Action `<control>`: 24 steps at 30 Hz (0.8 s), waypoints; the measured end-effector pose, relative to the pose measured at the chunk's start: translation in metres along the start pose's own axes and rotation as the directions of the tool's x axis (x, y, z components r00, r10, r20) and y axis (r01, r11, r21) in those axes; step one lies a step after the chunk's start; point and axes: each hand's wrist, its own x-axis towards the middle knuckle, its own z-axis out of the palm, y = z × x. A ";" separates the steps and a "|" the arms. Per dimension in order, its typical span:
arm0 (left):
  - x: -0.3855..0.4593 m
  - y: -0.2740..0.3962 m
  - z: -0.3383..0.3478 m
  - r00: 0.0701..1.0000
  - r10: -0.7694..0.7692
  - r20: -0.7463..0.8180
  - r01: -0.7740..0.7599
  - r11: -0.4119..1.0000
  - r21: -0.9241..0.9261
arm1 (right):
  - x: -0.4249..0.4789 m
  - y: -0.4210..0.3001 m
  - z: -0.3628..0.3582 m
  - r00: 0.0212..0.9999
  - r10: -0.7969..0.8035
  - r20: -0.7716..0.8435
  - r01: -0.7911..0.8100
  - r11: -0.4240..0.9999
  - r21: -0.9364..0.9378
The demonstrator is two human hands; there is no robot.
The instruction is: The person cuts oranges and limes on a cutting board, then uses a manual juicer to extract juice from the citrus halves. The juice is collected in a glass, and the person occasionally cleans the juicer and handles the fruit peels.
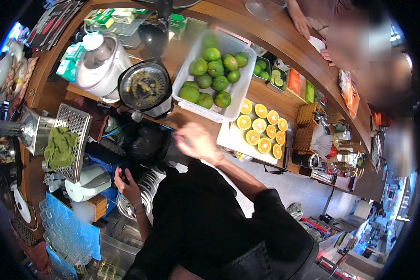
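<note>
My right hand (196, 140) is blurred, just off the counter edge between the juicer and the cutting board; what its fingers hold, if anything, cannot be made out. Lower down, my left hand (128, 187) hangs with fingers partly curled and apart, nothing in it, near stacked metal lids (150, 187). An electric citrus juicer (145, 85) has pulp and juice in its dark bowl. Beside it, a clear plastic bin (182, 101) holds several whole green-skinned oranges (215, 68). Several orange halves (253, 137) lie cut side up on a white cutting board (227, 138), with a knife (287, 150) along its right edge.
A black-lined bin (143, 143) stands below the juicer. At left are a perforated metal tray (80, 140) with a green cloth (60, 148) and glasses on a blue mat (95, 241). Wicker baskets (306, 115) stand right. People are across the raised wooden ledge (322, 61).
</note>
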 end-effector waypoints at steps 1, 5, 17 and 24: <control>-0.002 -0.003 0.001 1.000 -0.015 0.016 0.015 1.000 -0.011 | -0.027 0.024 -0.023 0.996 0.030 -0.090 -0.038 0.995 -0.088; 0.001 -0.006 0.003 0.998 0.006 0.068 -0.007 1.000 0.009 | -0.102 0.105 -0.101 0.823 0.460 -0.333 -0.566 0.703 -0.430; 0.024 0.027 0.001 0.998 0.016 0.059 -0.015 1.000 -0.016 | -0.109 0.139 -0.102 0.710 0.588 -0.388 -0.704 0.567 -0.428; 0.025 0.044 -0.005 0.995 0.058 0.087 -0.050 0.994 -0.098 | -0.058 0.041 -0.109 0.458 0.781 0.425 -0.550 -0.126 0.826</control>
